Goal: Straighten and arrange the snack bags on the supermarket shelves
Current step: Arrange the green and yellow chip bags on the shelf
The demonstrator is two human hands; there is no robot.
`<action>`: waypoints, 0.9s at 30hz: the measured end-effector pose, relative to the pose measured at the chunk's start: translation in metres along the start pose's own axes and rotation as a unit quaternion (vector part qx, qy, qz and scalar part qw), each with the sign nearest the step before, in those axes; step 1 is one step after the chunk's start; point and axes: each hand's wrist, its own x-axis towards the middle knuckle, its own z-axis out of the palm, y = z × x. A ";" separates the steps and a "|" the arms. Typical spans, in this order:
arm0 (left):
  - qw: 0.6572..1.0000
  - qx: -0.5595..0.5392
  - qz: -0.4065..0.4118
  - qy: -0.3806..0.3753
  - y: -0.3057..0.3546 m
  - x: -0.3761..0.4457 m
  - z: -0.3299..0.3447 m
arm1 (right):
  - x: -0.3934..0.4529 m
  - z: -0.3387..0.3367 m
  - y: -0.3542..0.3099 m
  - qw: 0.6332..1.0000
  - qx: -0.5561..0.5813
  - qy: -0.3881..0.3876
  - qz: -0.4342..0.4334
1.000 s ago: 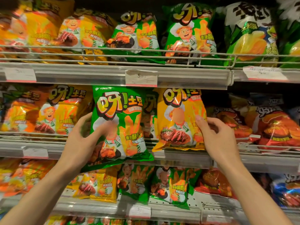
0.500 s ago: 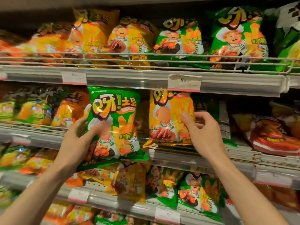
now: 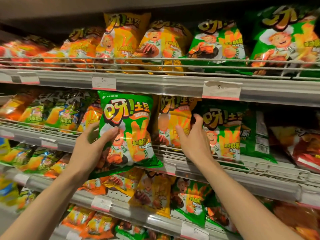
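Note:
My left hand [image 3: 93, 144] grips a green snack bag [image 3: 129, 125] by its left edge and holds it upright in front of the middle shelf [image 3: 225, 168]. On that shelf stands a yellow bag [image 3: 170, 122]. My right hand [image 3: 194, 139] is on its right edge, thumb on the front and fingers curled behind it. Just to the right a second green bag [image 3: 225, 134] stands on the shelf, partly behind my right hand.
The top shelf [image 3: 155, 85] carries yellow bags [image 3: 162, 44] and green bags [image 3: 218, 42] behind a wire rail. White price tags [image 3: 221, 90] hang on the shelf fronts. Red bags [image 3: 304, 146] lie at the middle shelf's right end. More bags fill the lower shelves [image 3: 155, 193].
The view has swung left, so the shelves have slid right in the frame. My right hand has moved along the yellow bag's right edge, and a green bag beside it has come into sight.

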 end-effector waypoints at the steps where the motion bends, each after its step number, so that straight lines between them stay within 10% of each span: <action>1: 1.000 -0.003 0.001 -0.006 0.001 -0.001 0.001 | -0.001 -0.002 0.001 1.000 -0.008 0.008 -0.017; 8: 0.999 -0.028 0.018 -0.037 0.003 -0.007 0.013 | 0.005 -0.014 0.008 0.991 -0.037 -0.125 -0.039; 15: 0.997 -0.029 0.021 -0.073 0.011 -0.019 0.031 | -0.005 -0.055 0.020 0.992 0.100 -0.066 -0.042; 27: 0.977 -0.042 0.053 -0.200 0.022 -0.058 0.145 | -0.042 -0.110 0.054 0.939 0.283 -0.192 0.046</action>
